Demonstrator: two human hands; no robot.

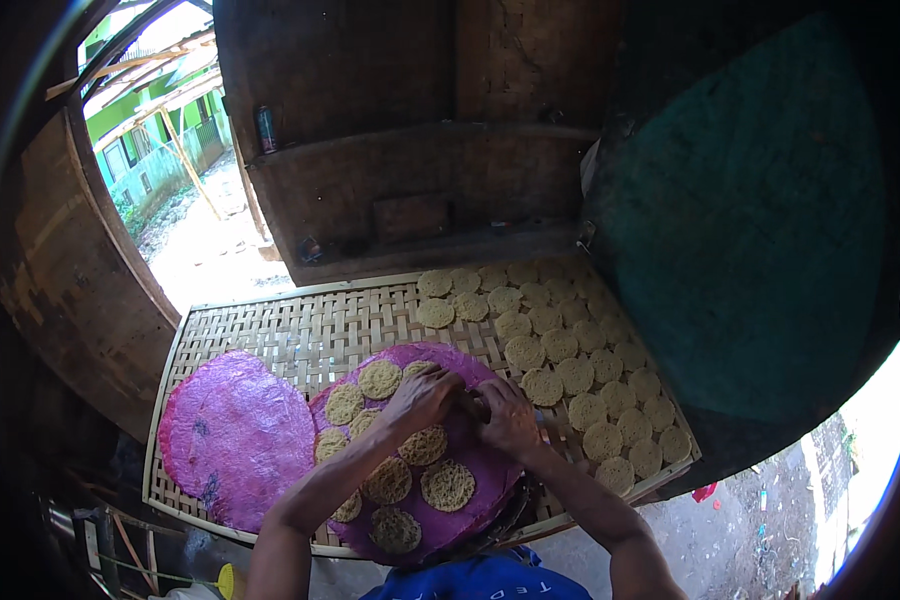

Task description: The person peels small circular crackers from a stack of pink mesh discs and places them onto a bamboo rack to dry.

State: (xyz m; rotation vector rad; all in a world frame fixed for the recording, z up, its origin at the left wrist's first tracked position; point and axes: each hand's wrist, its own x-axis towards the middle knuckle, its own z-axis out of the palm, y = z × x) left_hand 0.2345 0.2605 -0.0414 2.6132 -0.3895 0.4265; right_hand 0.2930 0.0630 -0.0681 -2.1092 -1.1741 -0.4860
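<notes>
Showing in head view: L hand (425, 398) & R hand (510, 420) are held close tog. over purple sheet (486, 478) w/ tan discs (447, 486); both hands' fingers are bent, grip can't be told. Sheet is placed at woven rack's (310, 320) near edge; 2nd sheet (238, 430) is laid L, more discs (575, 375) R.

Discs (448, 486) are mottled tan, sheets (235, 430) magenta, the rack (350, 318) beige basketweave.

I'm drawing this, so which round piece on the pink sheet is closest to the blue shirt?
The shadowed round piece lowest on the right pink sheet; the others there all lie farther from the blue shirt.
</notes>
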